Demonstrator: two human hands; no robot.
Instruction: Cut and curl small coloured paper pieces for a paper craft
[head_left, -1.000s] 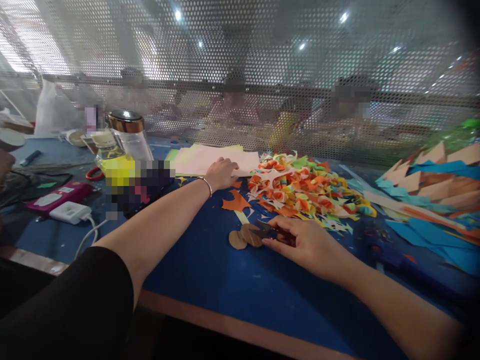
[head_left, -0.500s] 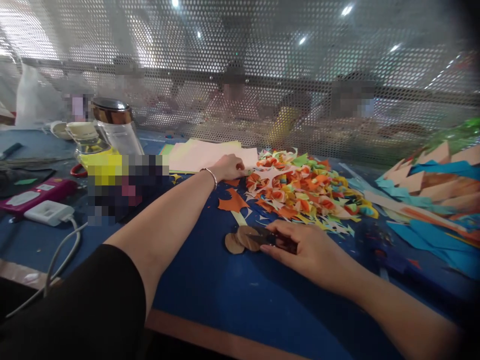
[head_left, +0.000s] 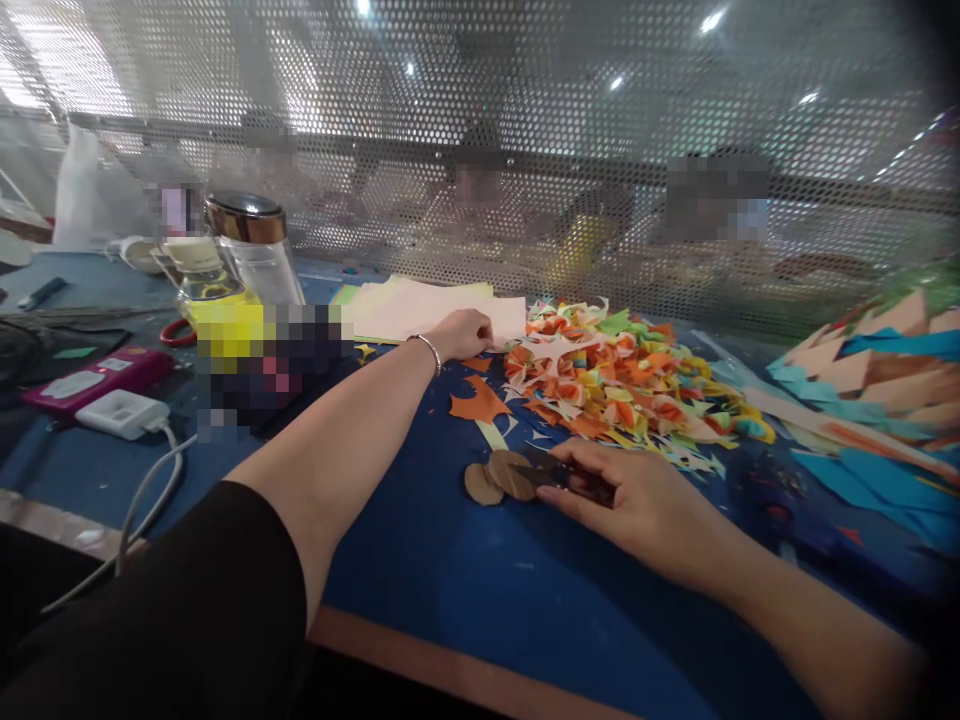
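My left hand (head_left: 466, 335) reaches to the front right edge of a stack of pale pink and yellow paper sheets (head_left: 420, 307). Its fingers are curled and pressed together beside the pile of paper cuttings; what lies between them is hidden. My right hand (head_left: 611, 490) is closed around dark scissors (head_left: 553, 473), their handles mostly covered by the fingers. The blades point left over two overlapping round wood-grain discs (head_left: 484, 486). A pale strip (head_left: 491, 435) and an orange cut-out scrap (head_left: 478, 402) lie just beyond the discs.
A heap of folded, coloured paper pieces (head_left: 637, 375) spreads ahead. Layered blue and peach paper (head_left: 877, 370) stands at right. On the left are a clear bottle (head_left: 266, 270), a magenta power strip (head_left: 97, 380) and a white charger (head_left: 124, 412) with cable. A perforated metal screen (head_left: 420, 120) closes off the back.
The whole view has shifted slightly, so everything sits a little further right. Both hands keep nearly the same places relative to the paper and the discs.
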